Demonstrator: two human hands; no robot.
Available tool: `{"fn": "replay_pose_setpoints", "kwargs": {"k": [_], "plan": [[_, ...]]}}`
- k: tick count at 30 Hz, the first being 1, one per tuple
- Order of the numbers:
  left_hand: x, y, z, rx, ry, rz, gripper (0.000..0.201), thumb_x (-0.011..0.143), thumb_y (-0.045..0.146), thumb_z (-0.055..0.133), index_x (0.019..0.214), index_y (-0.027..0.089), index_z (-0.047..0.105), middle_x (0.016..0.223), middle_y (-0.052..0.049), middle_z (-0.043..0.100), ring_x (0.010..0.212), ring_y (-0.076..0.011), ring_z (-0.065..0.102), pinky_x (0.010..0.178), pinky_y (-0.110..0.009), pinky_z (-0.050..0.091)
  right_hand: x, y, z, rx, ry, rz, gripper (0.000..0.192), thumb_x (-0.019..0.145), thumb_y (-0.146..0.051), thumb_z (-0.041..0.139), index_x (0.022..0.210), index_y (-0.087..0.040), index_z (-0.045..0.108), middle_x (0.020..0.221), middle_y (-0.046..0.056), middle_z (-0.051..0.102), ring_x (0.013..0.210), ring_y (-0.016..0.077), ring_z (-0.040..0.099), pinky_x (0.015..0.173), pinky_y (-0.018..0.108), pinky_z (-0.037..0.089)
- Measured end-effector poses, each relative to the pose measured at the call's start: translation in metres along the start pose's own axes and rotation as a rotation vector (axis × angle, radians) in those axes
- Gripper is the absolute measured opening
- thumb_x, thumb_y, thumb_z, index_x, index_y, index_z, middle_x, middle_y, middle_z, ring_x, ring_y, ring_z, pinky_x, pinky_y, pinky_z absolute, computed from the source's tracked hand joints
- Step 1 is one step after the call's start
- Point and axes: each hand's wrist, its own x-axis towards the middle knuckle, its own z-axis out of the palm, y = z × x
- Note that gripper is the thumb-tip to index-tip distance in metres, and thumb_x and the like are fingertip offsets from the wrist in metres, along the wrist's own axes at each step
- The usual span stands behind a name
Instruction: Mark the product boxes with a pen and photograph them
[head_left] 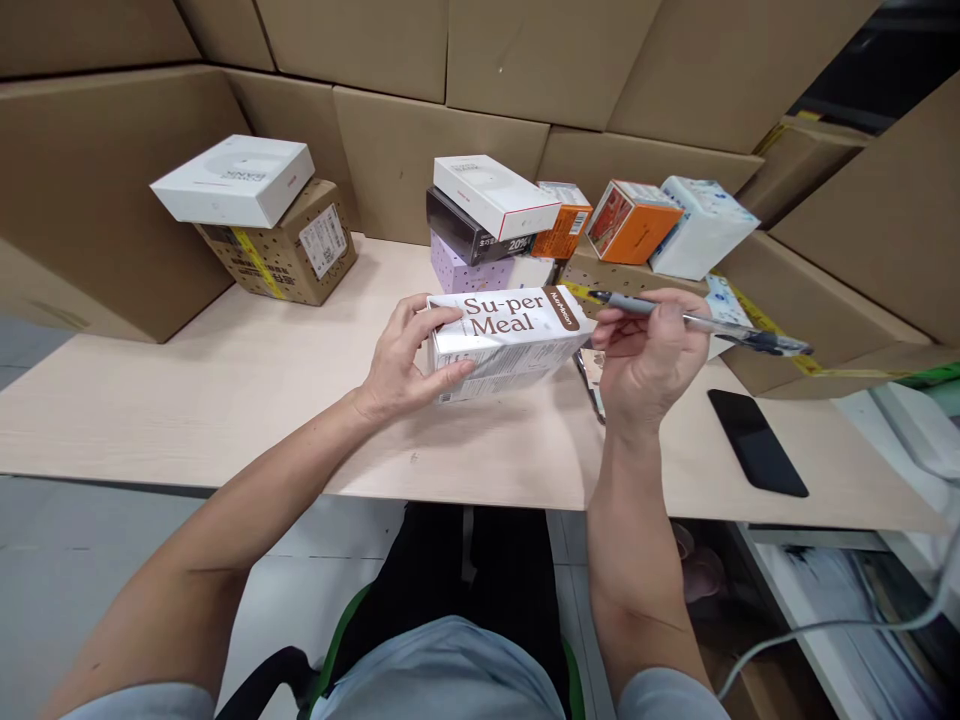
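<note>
Meal box (pixel 499 335): smooth card | pen (pixel 724 328): glossy plastic | tabletop (pixel 187 400): matt wood-look | walls (pixel 405 150): cardboard

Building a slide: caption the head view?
Left hand holds a white rectangular cardboard box; right hand holds a slender grey-and-clear plastic pen.

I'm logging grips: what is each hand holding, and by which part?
The left hand grips the Su-per Meal box by its left end; the right hand holds a pen near its middle.

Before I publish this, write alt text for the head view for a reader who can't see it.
A person's left hand grips a white Su-per Meal box at a pale table while the right hand holds a pen. Behind, stacked boxes stand before cardboard panels; a black phone lies to the right.
</note>
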Motion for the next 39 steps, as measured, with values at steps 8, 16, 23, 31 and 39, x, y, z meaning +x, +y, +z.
{"fn": "replay_pose_setpoints", "kwargs": {"k": [8, 16, 23, 31, 39], "plan": [[0.0, 0.002, 0.002, -0.034, -0.016, 0.069, 0.049, 0.083, 0.058, 0.068, 0.122, 0.029, 0.062, 0.122, -0.01, 0.05, 0.116, -0.0274, 0.054, 0.099, -0.049, 0.051, -0.013, -0.003, 0.003, -0.203, -0.062, -0.13, 0.021, 0.095, -0.044, 0.053, 0.083, -0.027, 0.053, 0.066, -0.004, 0.057, 0.058, 0.0133, 0.059, 0.06, 0.03, 0.048], [0.0, 0.002, 0.001, -0.024, -0.011, 0.099, 0.048, 0.083, 0.058, 0.068, 0.122, 0.031, 0.061, 0.122, -0.01, 0.05, 0.115, -0.0273, 0.054, 0.098, -0.048, 0.052, -0.01, -0.004, -0.002, -0.402, -0.168, -0.147, 0.018, 0.096, -0.045, 0.054, 0.088, -0.029, 0.057, 0.073, -0.003, 0.057, 0.069, 0.0177, 0.061, 0.075, 0.036, 0.053], [0.0, 0.001, 0.002, -0.013, 0.0, 0.129, 0.048, 0.084, 0.056, 0.068, 0.123, 0.028, 0.062, 0.122, -0.011, 0.05, 0.114, -0.0263, 0.054, 0.097, -0.047, 0.052, -0.007, -0.003, -0.003, -0.482, -0.192, -0.208, 0.019, 0.099, -0.042, 0.05, 0.088, -0.028, 0.057, 0.071, -0.003, 0.059, 0.066, 0.0163, 0.061, 0.074, 0.034, 0.052], [0.002, -0.003, 0.003, -0.041, 0.039, 0.232, 0.05, 0.083, 0.046, 0.074, 0.128, 0.031, 0.059, 0.121, -0.008, 0.051, 0.11, -0.0237, 0.056, 0.093, -0.043, 0.054, -0.004, 0.001, 0.008, -0.191, -0.04, -0.176, 0.022, 0.097, -0.043, 0.051, 0.085, -0.024, 0.05, 0.06, -0.008, 0.055, 0.047, 0.0095, 0.052, 0.049, 0.024, 0.045], [0.001, -0.001, 0.004, -0.079, 0.05, 0.164, 0.048, 0.081, 0.044, 0.077, 0.125, 0.03, 0.061, 0.119, -0.008, 0.053, 0.112, -0.0238, 0.055, 0.083, -0.037, 0.057, 0.024, 0.026, -0.022, -0.28, 0.052, 0.165, 0.024, 0.096, -0.042, 0.045, 0.082, -0.023, 0.042, 0.074, -0.002, 0.064, 0.046, 0.0088, 0.054, 0.039, 0.02, 0.035]]}}
